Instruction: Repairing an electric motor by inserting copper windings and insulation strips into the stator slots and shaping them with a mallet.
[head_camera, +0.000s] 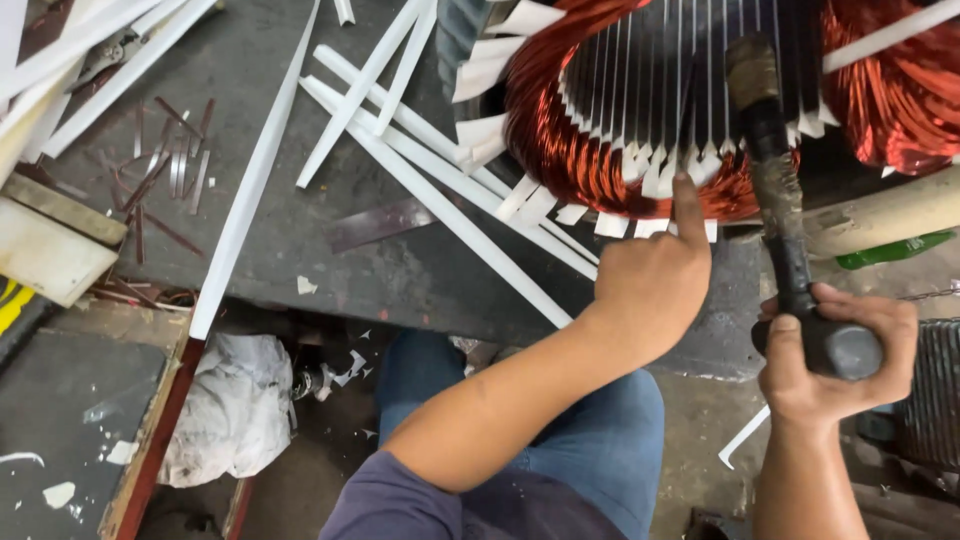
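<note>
A large motor stator (640, 70) with copper windings (560, 150) and white insulation slips lies on the dark workbench (400, 270). My left hand (655, 280) is mostly curled, with its index finger stretched up and its tip touching the winding's lower edge among the white slips. My right hand (835, 345) grips the dark handle of a worn hammer (775, 180). The hammer's head rests against the stator's inner slots, just right of the left finger.
Long white insulation strips (400, 150) lie scattered over the bench's left and middle. Small thin metal strips (165, 160) sit at the left. A crumpled white rag (235, 410) lies below the bench. A pale tube (885, 215) and a green object (895, 250) lie at right.
</note>
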